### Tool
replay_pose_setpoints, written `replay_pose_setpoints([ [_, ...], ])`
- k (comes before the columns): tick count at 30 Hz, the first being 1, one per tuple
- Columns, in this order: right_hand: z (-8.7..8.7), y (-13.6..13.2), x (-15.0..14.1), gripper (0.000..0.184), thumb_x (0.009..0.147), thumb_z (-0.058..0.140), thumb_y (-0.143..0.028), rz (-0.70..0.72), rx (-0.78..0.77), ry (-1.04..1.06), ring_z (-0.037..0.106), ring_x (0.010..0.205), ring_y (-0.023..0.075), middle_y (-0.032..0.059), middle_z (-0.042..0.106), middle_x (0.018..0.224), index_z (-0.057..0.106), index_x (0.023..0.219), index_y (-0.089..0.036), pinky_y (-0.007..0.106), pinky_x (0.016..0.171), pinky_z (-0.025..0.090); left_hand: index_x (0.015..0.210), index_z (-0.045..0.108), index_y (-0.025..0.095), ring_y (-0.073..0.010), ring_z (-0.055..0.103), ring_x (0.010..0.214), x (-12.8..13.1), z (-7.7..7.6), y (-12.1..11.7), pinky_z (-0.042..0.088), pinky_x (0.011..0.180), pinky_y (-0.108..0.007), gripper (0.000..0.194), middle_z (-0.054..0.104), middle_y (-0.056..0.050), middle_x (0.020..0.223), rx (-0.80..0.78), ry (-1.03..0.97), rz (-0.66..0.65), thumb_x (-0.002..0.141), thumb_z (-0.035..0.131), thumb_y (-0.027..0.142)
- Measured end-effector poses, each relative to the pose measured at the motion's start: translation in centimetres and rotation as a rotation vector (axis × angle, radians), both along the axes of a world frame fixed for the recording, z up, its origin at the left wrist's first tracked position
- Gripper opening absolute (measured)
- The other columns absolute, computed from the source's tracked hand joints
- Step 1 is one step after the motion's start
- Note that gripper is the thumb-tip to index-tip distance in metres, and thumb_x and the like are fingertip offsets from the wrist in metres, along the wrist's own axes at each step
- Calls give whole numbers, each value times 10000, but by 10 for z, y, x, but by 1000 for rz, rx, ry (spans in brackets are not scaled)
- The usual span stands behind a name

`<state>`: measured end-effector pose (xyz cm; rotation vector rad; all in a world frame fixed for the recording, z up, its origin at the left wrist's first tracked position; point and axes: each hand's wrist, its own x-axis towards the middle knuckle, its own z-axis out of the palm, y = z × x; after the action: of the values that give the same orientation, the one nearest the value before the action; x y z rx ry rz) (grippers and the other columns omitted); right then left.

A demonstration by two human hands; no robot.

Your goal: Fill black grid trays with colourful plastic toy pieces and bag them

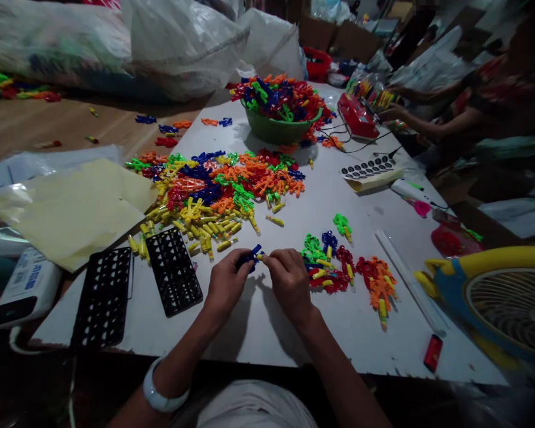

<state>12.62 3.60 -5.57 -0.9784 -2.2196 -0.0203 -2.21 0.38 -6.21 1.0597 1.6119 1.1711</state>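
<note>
One blue plastic piece sits between the thumb and fingers of the left hand, its ends poking out past the fingertips. It's held up over the front part of the white table, glossy and slim. Against its side, the right hand pinches one short yellow piece, mostly hidden by the fingers; whether the two are joined I can't tell.

Just right of that hand lies a loose cluster of green, blue, red and orange pieces with yellow tubes. Toward the left edge spreads a mixed heap, too many to count. Two black perforated panels lie near the front left corner, one heaped green bowl toward the far edge, one fan by the right edge.
</note>
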Motion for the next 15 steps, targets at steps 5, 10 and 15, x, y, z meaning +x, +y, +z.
replay_pose_setpoints([
  [5,0,3,1,165,948,537,-133,26,-56,82,550,787,198,61,651,776,687,903,-184,339,728,446,996,680,192,-199,673,883,-4,8,-2,535,840,-342,242,722,-57,983,28,72,-30,796,602,304],
  [10,-11,19,20,31,819,722,-195,122,-534,349,614,740,167,18,664,762,696,821,-212,291,663,481,918,707,188,-151,632,703,-21,12,8,505,679,-262,203,705,-19,784,23,5,-311,770,615,291],
  [15,-15,23,48,237,643,832,-304,12,-1054,549,628,684,167,-8,665,724,675,787,-199,290,620,506,912,728,209,-173,629,724,-10,9,13,489,683,-278,210,717,-32,807,27,-29,-489,782,612,327],
])
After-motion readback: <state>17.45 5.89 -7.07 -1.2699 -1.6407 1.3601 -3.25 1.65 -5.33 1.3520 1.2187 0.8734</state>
